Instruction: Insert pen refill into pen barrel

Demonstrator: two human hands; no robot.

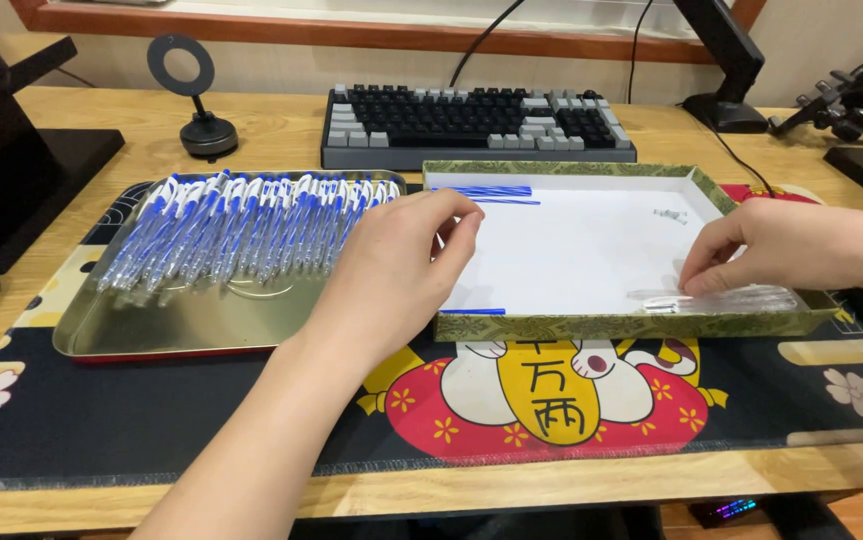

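Reaching into the shallow green-rimmed box (571, 325), my right hand (751, 250) presses its fingertips together on the clear pen barrels (721, 298) lying at the box's near right corner. My left hand (401, 265) hovers at the box's left wall, fingers curled close; can't tell if it pinches anything. Blue pens (241, 230) fill the metal tray (151, 330) on the worktop, left of the box.

bright, even indoor light | soft shadows | glare on metal tray (101, 335) | sharp focus

Blue-white pens (241, 230), gold tray (181, 325), green patterned box (631, 323) white inside, black mat (151, 410) with red-yellow cat print.
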